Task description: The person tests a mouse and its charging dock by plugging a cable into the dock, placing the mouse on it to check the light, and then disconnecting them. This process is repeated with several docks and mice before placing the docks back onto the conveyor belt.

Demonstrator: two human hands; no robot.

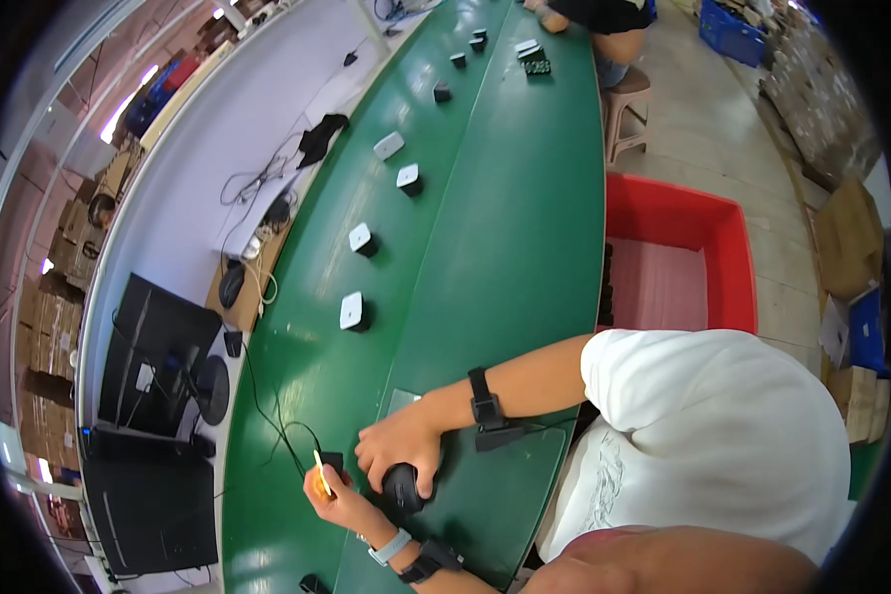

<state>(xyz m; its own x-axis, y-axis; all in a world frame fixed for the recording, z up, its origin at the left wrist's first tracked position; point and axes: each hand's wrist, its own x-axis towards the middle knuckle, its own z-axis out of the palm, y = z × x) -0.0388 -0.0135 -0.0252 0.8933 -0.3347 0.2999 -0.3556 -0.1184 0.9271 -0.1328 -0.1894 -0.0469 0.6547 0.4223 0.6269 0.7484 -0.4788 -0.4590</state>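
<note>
My left hand (342, 503), the lower one in the head view, is closed around a slim yellow-orange tool (322, 475) with a pale tip pointing up; its kind is not clear. Just right of it, my right hand (398, 447) reaches over the green table (505, 208), thumb and fingers closed around a rounded black object (403, 488). That object rests low over the table, and my fingers hide part of it. A small dark block (333, 461) lies between the hands, beside thin black cables (285, 428).
White-topped black cubes (353, 312) stand in a row up the table. Monitors (153, 500) and a computer mouse (231, 285) are along the left. A red bin (733, 262) stands at the right edge. Another person (619, 40) sits at the far end.
</note>
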